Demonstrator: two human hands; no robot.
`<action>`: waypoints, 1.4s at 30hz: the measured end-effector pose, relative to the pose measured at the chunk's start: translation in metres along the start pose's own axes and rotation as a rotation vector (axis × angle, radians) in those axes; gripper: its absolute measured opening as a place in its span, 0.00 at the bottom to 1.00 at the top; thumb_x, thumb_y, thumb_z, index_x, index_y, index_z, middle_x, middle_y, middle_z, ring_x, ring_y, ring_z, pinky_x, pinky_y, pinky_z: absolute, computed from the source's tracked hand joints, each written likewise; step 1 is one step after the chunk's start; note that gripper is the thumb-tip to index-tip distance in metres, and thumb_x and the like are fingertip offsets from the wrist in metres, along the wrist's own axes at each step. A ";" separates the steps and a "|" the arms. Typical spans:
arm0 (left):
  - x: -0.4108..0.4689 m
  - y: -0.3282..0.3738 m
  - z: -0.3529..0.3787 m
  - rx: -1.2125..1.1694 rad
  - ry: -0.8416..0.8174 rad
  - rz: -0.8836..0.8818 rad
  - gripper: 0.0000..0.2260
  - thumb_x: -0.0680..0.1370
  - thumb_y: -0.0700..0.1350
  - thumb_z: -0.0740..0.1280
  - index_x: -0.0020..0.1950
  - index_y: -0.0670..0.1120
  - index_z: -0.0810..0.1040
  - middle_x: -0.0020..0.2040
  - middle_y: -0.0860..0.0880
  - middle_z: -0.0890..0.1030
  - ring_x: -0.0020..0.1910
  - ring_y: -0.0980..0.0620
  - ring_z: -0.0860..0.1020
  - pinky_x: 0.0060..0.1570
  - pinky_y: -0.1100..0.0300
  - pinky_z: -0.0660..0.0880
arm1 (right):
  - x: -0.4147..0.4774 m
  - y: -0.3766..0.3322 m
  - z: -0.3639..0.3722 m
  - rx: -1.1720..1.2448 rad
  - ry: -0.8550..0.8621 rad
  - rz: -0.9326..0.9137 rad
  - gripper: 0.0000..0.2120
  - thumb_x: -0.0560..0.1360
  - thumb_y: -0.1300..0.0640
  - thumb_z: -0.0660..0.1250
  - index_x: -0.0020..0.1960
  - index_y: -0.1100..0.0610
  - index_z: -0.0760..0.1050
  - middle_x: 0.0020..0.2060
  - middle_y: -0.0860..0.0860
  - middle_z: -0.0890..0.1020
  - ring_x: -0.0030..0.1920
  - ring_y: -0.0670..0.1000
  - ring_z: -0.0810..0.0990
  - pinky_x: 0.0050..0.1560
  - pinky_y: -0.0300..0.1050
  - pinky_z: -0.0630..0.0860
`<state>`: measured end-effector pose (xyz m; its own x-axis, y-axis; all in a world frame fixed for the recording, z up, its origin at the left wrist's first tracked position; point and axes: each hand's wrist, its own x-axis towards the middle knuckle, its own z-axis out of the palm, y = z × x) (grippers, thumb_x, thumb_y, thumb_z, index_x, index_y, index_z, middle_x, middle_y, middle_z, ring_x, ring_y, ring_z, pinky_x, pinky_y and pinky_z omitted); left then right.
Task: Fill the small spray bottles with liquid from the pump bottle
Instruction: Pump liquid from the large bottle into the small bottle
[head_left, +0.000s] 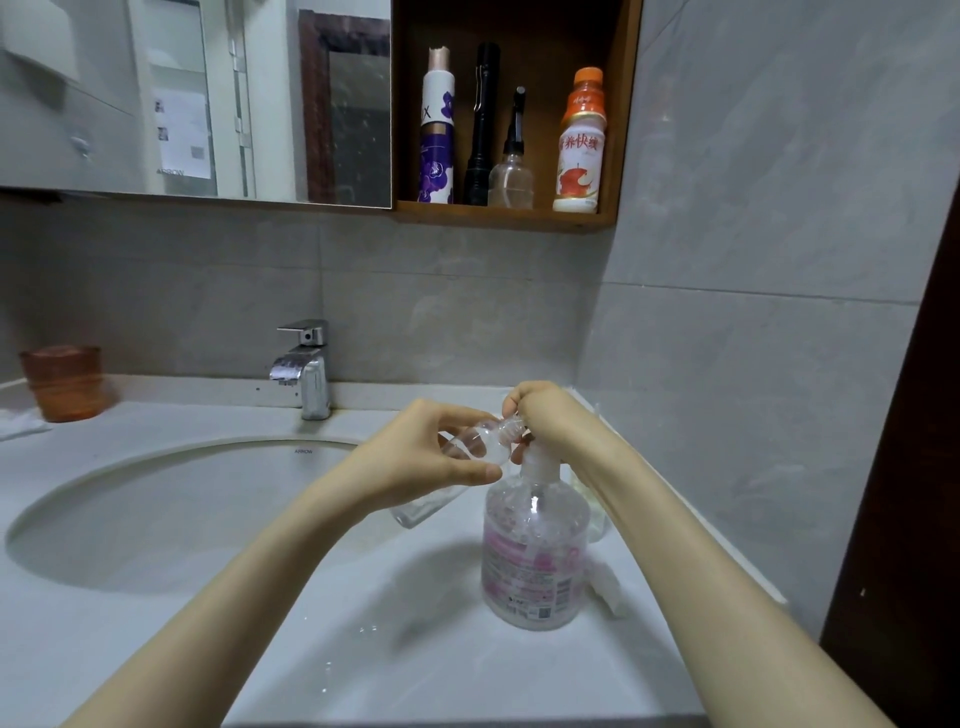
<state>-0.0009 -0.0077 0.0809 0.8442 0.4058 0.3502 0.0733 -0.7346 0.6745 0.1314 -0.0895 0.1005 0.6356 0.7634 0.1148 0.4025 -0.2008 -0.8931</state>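
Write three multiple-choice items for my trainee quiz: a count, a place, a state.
1. Things on the brown wooden wall shelf: A two; B four; C six.
2. The clear plastic pump bottle with pink label stands: A on that shelf; B in the basin; C on the white counter.
3. The small clear spray bottle in the left hand is: A tilted; B upright; C upside down.
Key: 1 B, four stand side by side; 2 C, its base rests there; 3 A, its neck leans up toward the right hand.
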 end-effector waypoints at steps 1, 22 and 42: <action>-0.001 0.000 -0.001 0.005 -0.005 0.002 0.18 0.69 0.45 0.76 0.57 0.56 0.78 0.47 0.49 0.82 0.39 0.57 0.77 0.49 0.58 0.77 | -0.001 -0.001 0.001 0.004 0.007 0.003 0.14 0.78 0.66 0.55 0.36 0.55 0.67 0.31 0.52 0.71 0.29 0.48 0.71 0.26 0.34 0.70; -0.001 0.012 -0.005 -0.021 -0.013 0.035 0.15 0.70 0.43 0.75 0.47 0.62 0.77 0.48 0.45 0.82 0.40 0.52 0.78 0.50 0.54 0.77 | -0.010 -0.011 -0.001 0.012 -0.013 0.048 0.15 0.80 0.64 0.54 0.35 0.56 0.68 0.31 0.52 0.72 0.27 0.47 0.73 0.25 0.36 0.71; 0.001 0.010 -0.008 0.051 -0.037 0.001 0.22 0.70 0.44 0.75 0.63 0.48 0.77 0.47 0.48 0.81 0.35 0.58 0.76 0.43 0.63 0.72 | -0.016 -0.011 -0.006 -0.060 -0.044 0.120 0.12 0.77 0.66 0.55 0.38 0.59 0.72 0.36 0.56 0.77 0.32 0.52 0.76 0.42 0.44 0.72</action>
<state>-0.0039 -0.0104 0.0936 0.8632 0.3856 0.3260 0.0991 -0.7623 0.6396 0.1208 -0.1034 0.1107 0.6524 0.7578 -0.0121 0.3645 -0.3278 -0.8716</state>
